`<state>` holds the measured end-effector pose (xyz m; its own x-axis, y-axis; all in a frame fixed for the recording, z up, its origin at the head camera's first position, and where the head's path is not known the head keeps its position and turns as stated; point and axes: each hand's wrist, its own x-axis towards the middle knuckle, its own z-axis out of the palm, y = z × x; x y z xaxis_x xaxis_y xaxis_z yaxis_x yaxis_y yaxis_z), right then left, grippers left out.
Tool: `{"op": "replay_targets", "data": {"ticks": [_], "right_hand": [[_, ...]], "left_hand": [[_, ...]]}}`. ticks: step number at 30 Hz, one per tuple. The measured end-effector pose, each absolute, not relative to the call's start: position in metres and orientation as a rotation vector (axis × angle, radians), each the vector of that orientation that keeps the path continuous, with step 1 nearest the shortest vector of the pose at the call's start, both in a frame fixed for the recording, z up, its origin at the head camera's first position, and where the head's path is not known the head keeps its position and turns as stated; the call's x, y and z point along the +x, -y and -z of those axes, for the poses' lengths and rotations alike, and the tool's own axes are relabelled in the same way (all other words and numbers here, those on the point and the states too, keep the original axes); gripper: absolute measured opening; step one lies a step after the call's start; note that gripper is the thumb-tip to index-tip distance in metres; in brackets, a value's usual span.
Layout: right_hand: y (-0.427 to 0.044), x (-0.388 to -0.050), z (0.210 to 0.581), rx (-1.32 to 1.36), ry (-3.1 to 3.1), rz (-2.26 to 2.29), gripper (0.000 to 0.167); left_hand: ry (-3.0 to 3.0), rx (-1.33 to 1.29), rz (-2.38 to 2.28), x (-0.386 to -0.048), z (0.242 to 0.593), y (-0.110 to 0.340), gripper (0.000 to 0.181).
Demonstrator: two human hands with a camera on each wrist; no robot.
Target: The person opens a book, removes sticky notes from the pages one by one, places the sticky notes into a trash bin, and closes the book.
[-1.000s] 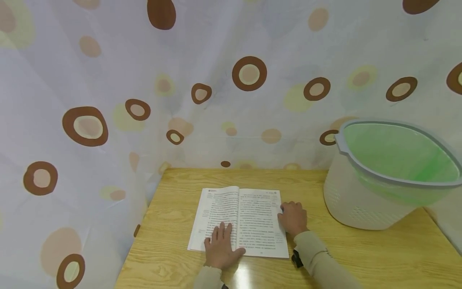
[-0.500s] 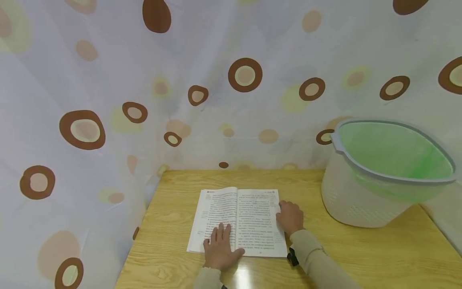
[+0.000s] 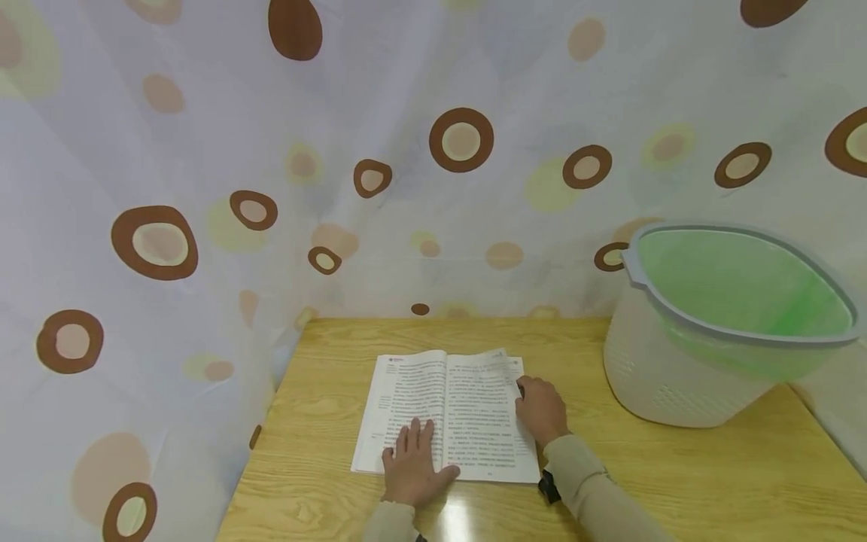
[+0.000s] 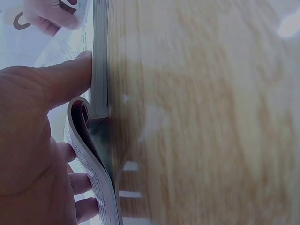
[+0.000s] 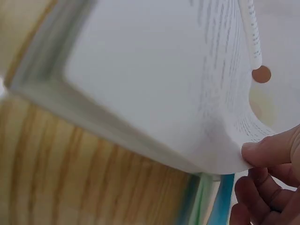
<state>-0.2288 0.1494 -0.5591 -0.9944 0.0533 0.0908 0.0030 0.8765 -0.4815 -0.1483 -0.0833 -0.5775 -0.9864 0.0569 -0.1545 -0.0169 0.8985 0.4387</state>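
An open book (image 3: 477,436) with printed pages lies on the wooden table. My left hand (image 3: 409,470) rests on the lower part of its left page, fingers spread and thumb across the bottom of the fold. In the left wrist view, that thumb (image 4: 70,79) touches the right-hand stack of pages beside the fold. At the book's right edge, my right hand (image 3: 542,410) pinches a page (image 3: 497,367), whose top corner is raised and curved inward. The right wrist view has the thumb (image 5: 269,150) on this bent page, with the other fingers curled beneath it.
A tall pale laundry basket (image 3: 667,376) with a grey rim and green inside stands to the right on the table (image 3: 325,399). Behind and to the left hangs a white sheet (image 3: 406,90) with brown and yellow spots.
The right page's outer edge has come up off the book and bent toward the fold, with the right hand moving slightly left. The left hand stays in place on the book.
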Motion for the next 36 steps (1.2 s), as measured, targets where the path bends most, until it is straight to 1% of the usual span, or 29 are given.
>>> {"op": "replay_targets", "data": {"ticks": [7, 12, 17, 21, 25, 30, 32, 36], "right_hand": [[-0.126, -0.211, 0.542, 0.092, 2.881, -0.909, 0.022], [-0.113, -0.203, 0.539, 0.162, 2.903, -0.972, 0.021], [-0.112, -0.198, 0.54, 0.241, 2.905, -0.984, 0.016], [-0.116, -0.192, 0.537, 0.26, 2.926, -1.122, 0.017], [-0.118, -0.187, 0.537, 0.314, 2.879, -1.269, 0.021], [-0.112, -0.18, 0.548, 0.489, 2.873, -1.276, 0.022], [-0.108, -0.176, 0.553, 0.569, 2.904, -1.22, 0.022], [-0.1, -0.165, 0.557, 0.594, 2.892, -1.335, 0.038]], "left_hand": [[-2.922, 0.028, -0.66, -0.149, 0.574, 0.085, 0.09], [-2.91, 0.036, -0.684, -0.148, 0.567, 0.085, 0.09], [-2.901, 0.046, -0.706, -0.145, 0.565, 0.085, 0.091], [-2.908, 0.057, -0.693, -0.144, 0.567, 0.087, 0.089], [-2.893, 0.06, -0.699, -0.145, 0.565, 0.092, 0.082], [-2.798, 0.006, -0.831, -0.149, 0.556, 0.096, 0.058], [-2.765, -0.025, -0.885, -0.151, 0.556, 0.096, 0.054], [-2.719, -0.027, -0.931, -0.153, 0.556, 0.096, 0.054]]}}
